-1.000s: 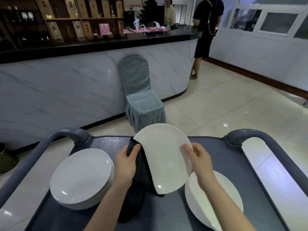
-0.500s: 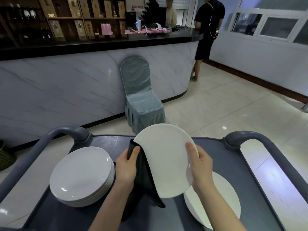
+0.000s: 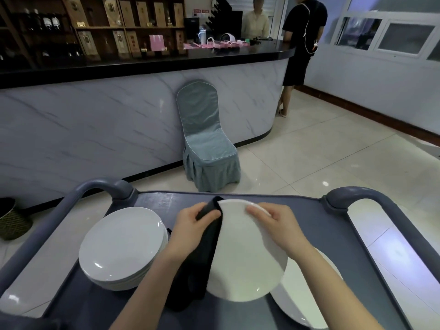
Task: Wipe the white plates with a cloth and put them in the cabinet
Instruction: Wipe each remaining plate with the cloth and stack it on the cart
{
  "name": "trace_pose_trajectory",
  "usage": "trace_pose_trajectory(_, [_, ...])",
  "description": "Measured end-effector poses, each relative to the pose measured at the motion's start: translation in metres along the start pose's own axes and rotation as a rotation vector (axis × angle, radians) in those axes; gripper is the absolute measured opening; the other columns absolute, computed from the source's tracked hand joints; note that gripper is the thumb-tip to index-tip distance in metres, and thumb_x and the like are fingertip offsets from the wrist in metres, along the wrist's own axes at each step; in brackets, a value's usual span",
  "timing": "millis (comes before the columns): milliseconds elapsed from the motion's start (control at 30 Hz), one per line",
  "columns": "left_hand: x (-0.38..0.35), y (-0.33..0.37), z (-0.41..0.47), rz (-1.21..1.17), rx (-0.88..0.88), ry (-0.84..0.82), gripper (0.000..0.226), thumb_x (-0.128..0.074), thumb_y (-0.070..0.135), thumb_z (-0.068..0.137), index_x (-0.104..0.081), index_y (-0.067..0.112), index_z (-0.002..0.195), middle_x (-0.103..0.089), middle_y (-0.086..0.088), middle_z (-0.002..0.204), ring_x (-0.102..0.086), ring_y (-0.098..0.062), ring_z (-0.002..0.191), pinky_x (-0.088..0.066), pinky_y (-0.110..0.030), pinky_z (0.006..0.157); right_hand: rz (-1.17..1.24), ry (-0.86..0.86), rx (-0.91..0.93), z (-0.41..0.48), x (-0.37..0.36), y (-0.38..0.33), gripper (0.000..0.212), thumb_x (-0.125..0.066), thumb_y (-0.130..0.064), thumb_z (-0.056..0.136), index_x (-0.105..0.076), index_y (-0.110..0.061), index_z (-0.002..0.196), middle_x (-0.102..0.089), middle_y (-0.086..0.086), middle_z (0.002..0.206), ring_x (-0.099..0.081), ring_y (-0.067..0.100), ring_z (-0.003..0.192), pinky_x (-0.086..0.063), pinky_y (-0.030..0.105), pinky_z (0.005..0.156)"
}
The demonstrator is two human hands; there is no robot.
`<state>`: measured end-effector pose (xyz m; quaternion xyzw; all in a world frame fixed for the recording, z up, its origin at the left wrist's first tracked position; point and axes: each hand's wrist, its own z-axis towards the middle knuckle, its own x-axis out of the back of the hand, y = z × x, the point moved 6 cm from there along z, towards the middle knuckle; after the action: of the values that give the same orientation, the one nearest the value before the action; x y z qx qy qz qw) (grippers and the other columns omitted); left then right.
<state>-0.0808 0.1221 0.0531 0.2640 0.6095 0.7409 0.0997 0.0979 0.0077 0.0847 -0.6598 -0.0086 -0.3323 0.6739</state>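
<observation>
- Stack of white plates (image 3: 122, 246): it sits on the left part of the cart tray (image 3: 166, 201), just beside the work area. Whether these plates are wiped cannot be told. Keep the elbow and the hanging cloth clear of the stack's edge.
- Left hand (image 3: 190, 225): its fingers are curled round the dark cloth (image 3: 202, 258) and pinch it against the left rim of the held plate (image 3: 247, 258). For an even wipe, bunch the cloth into a flat pad under the fingers and apply moderate pressure along the rim, then across the face.
- Cloth: the lower part hangs down to the tray, behind the plate. Judged risk: the loose tail can snag or drag; gather it before each pass.
- Held plate: it is tilted, lifted above the tray, between both hands, with its face toward the camera. Rotate it in steps so that each rim section passes under the cloth.
- Right hand (image 3: 276, 225): its fingers lie over the far upper rim and grip it; the thumb is hidden. Hold by the rim only, so that the face stays free of fingermarks.
- Second plate (image 3: 288, 310): it lies flat on the tray, partly beneath the held plate. Keep the two apart to avoid chipping.
- Cabinet: not in view. Storage is judged a later step.
</observation>
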Motion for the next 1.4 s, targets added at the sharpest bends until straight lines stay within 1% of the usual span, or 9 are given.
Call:
trace_pose_trajectory(133, [0.005, -0.042, -0.027, -0.367, 0.364, 0.344, 0.014, -0.063, 0.032, 0.093, -0.073, 0.026, 0.084, -0.076, 0.008, 0.083, -0.07, -0.007, 0.077, -0.055, -0.022, 0.067, 0.458, 0.382, -0.283, -0.022, -0.006, 0.032, 0.042, -0.063, -0.034, 0.095, -0.054, -0.001, 0.069, -0.05, -0.003, 0.063, -0.044, 0.012, 0.057, -0.04, 0.021, 0.052])
trace_pose_trajectory(233, [0.003, -0.058, -0.036, -0.367, 0.444, 0.399, 0.014, -0.064, 0.031, 0.094, -0.072, 0.02, 0.088, -0.076, 0.004, 0.081, -0.068, -0.012, 0.078, -0.054, -0.029, 0.071, 0.455, 0.316, -0.36, -0.029, -0.018, 0.045, 0.038, -0.06, -0.033, 0.097, -0.056, -0.015, 0.064, -0.054, -0.004, 0.063, -0.048, 0.015, 0.061, -0.041, 0.024, 0.056])
trace_pose_trajectory(533, [-0.011, 0.0, -0.004, 0.143, 0.014, -0.173, 0.022, -0.073, 0.024, 0.086, -0.065, 0.006, 0.078, -0.057, 0.001, 0.066, -0.047, -0.008, 0.062, -0.039, -0.024, 0.06, -0.174, -0.282, 0.085, 0.006, -0.028, -0.005, 0.041, -0.061, -0.038, 0.096, -0.05, -0.027, 0.058, -0.045, -0.016, 0.056, -0.039, 0.001, 0.056, -0.03, 0.018, 0.054])
trace_pose_trajectory(767, [-0.01, -0.048, -0.032, -0.536, 0.45, 0.37, 0.009, -0.063, 0.022, 0.095, -0.071, 0.018, 0.096, -0.077, 0.003, 0.086, -0.072, -0.013, 0.08, -0.055, -0.025, 0.066, 0.561, 0.543, -0.374, -0.019, -0.012, 0.036, 0.039, -0.061, -0.031, 0.096, -0.06, 0.0, 0.072, -0.056, -0.009, 0.059, -0.049, 0.007, 0.053, -0.042, 0.016, 0.05])
trace_pose_trajectory(867, [-0.029, -0.056, -0.042, -0.646, 0.532, 0.532, 0.016, -0.061, 0.02, 0.096, -0.067, 0.012, 0.108, -0.073, -0.004, 0.098, -0.067, -0.022, 0.091, -0.053, -0.033, 0.079, 0.83, 0.694, -0.558, -0.041, -0.052, 0.05, 0.03, -0.054, -0.04, 0.097, -0.071, -0.018, 0.086, -0.074, -0.012, 0.075, -0.069, 0.002, 0.063, -0.052, 0.017, 0.052])
trace_pose_trajectory(1000, [-0.004, -0.064, -0.033, -0.604, 0.562, 0.514, 0.01, -0.063, 0.023, 0.095, -0.069, 0.015, 0.091, -0.073, -0.005, 0.094, -0.068, -0.023, 0.09, -0.052, -0.033, 0.078, 0.548, 0.376, -0.338, -0.043, -0.044, 0.047, 0.018, -0.059, -0.05, 0.086, -0.07, -0.039, 0.096, -0.074, -0.01, 0.096, -0.069, 0.019, 0.096, -0.056, 0.041, 0.084])
trace_pose_trajectory(1100, [0.022, -0.065, -0.023, -0.529, 0.554, 0.482, 0.014, -0.065, 0.027, 0.093, -0.069, 0.016, 0.085, -0.075, -0.002, 0.086, -0.07, -0.019, 0.082, -0.054, -0.029, 0.068, 0.18, 0.166, 0.001, -0.047, -0.026, 0.036, 0.047, -0.07, -0.043, 0.088, -0.05, -0.061, 0.127, -0.055, -0.029, 0.136, -0.051, -0.004, 0.127, -0.042, 0.019, 0.106])
trace_pose_trajectory(1200, [0.033, -0.059, -0.013, -0.462, 0.543, 0.397, 0.017, -0.066, 0.026, 0.092, -0.072, 0.011, 0.09, -0.077, -0.001, 0.079, -0.072, -0.019, 0.077, -0.055, -0.029, 0.065, -0.49, -0.014, 0.473, -0.059, -0.031, 0.015, 0.062, -0.067, -0.049, 0.088, -0.046, -0.036, 0.145, -0.031, -0.009, 0.161, -0.027, 0.01, 0.149, -0.021, 0.028, 0.121])
trace_pose_trajectory(1400, [0.026, -0.045, -0.01, -0.482, 0.579, 0.198, 0.023, -0.058, 0.021, 0.097, -0.07, 0.005, 0.109, -0.076, -0.012, 0.098, -0.073, -0.028, 0.09, -0.056, -0.035, 0.078, -0.876, -0.101, 0.846, -0.065, -0.054, -0.013, 0.05, -0.046, -0.005, 0.086, -0.068, -0.025, 0.127, -0.061, -0.002, 0.138, -0.059, 0.025, 0.126, -0.054, 0.041, 0.097])
